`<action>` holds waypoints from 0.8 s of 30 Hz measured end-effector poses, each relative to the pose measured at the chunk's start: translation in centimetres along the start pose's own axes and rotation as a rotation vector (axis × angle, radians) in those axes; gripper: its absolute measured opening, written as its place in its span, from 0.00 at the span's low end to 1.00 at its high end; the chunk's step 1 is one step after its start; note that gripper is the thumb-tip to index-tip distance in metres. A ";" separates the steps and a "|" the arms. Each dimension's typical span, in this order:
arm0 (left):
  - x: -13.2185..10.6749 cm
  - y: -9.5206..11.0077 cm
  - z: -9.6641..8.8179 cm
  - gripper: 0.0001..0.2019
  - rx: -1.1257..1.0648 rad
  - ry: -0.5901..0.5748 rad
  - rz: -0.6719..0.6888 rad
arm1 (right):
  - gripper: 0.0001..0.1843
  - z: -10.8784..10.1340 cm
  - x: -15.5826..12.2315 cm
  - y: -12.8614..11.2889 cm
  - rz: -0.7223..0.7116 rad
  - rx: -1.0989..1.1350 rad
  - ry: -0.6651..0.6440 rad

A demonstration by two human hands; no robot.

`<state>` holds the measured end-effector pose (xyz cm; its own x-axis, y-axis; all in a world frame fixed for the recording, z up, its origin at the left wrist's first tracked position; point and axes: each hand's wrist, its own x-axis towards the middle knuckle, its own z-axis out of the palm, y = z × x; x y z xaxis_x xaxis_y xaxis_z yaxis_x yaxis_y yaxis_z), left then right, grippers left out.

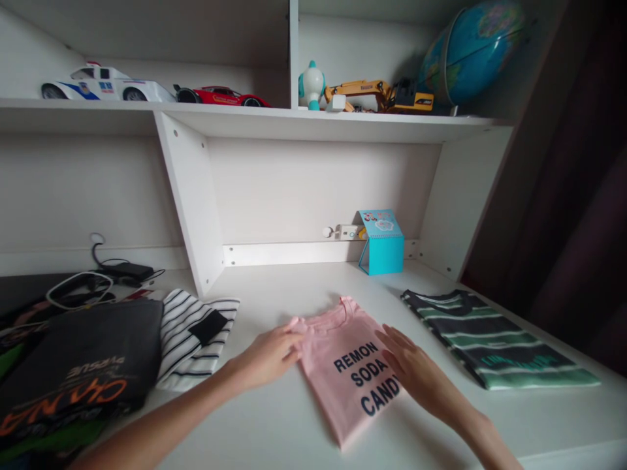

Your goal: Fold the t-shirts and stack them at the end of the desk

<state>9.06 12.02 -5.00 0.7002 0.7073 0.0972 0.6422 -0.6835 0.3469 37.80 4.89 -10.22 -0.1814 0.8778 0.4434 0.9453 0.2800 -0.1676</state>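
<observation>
A pink T-shirt (343,362) with dark printed letters lies folded into a rectangle on the white desk, its collar towards the back. My left hand (274,352) pinches the shirt's left shoulder corner between thumb and fingers. Over the shirt's right edge rests my right hand (409,365), fingers stretched out and lying flat, covering part of the print. To the right is a folded green and dark striped T-shirt (494,339), apart from both hands.
At left, a black-and-white striped garment (196,339) lies beside a dark printed garment (83,359), with cables (81,287) behind. A blue desk calendar (385,254) stands at the back. Toy cars (220,96), a toy excavator (382,94) and a globe (473,55) occupy the shelf above.
</observation>
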 end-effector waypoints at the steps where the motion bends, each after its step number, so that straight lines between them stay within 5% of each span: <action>1: -1.1 0.3 0.2 0.15 -0.042 -0.010 -0.031 | 0.21 1.1 -0.3 1.5 -0.014 -0.014 -0.003; 4: -2.6 1.4 1.7 0.19 -0.254 0.018 -0.079 | 0.19 2.8 -0.5 3.9 -0.042 0.054 -0.049; 9: -0.9 2.7 3.6 0.21 -0.826 0.122 -0.284 | 0.23 2.0 1.2 5.4 0.308 0.110 -0.131; 13: 0.2 2.7 3.6 0.20 -1.123 0.129 -0.407 | 0.18 1.7 1.9 6.4 0.432 0.155 -0.159; 16: 0.6 2.7 4.1 0.15 -1.034 0.093 -0.342 | 0.13 1.5 1.7 6.3 0.434 0.219 -0.171; 20: 2.1 3.6 5.1 0.16 -0.711 0.207 -0.208 | 0.13 -0.3 1.3 6.4 0.404 0.294 -0.161; 24: 6.2 6.6 5.0 0.21 -0.567 0.255 -0.131 | 0.13 -3.7 1.1 10.0 0.411 0.202 -0.048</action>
<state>19.18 10.98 -6.77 0.4859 0.8473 0.2147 0.4037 -0.4354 0.8046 48.12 7.20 -8.15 0.1809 0.9474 0.2639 0.8702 -0.0292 -0.4919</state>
